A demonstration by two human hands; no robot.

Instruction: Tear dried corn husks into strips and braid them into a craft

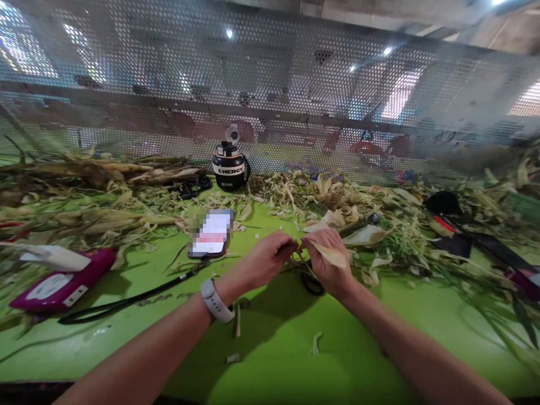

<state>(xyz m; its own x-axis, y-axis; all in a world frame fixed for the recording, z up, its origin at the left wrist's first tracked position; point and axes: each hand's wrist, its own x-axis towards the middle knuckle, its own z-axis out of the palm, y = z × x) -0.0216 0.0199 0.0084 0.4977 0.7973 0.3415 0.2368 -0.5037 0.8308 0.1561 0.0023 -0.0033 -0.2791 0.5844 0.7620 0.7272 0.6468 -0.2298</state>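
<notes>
Perforated metal sheeting [270, 73] spans the upper frame behind my green table [287, 365]. Handling this pale husk strip [328, 254], right of centre, probably calls for a light, close pinch. My right hand [331, 274] holds it between narrowed fingers; my left hand [268, 259] has fingers bunched just beside, their grip unclear.

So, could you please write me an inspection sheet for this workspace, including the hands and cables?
Surface: glossy bright-green tabletop, scattered with scraps.
Job's things: pale, dry, leaf-like strip.
Clutter: heaps of pale dry plant scraps, black rounded bottle, rectangular lit-screen phone, magenta box-shaped device.
Hands: bare right hand holds the strip; bare left hand, pale wristband behind it, close by, grip unclear.
Cables: black cord leading left from the phone.
Surroundings: grey perforated, metal-looking panel behind.
</notes>
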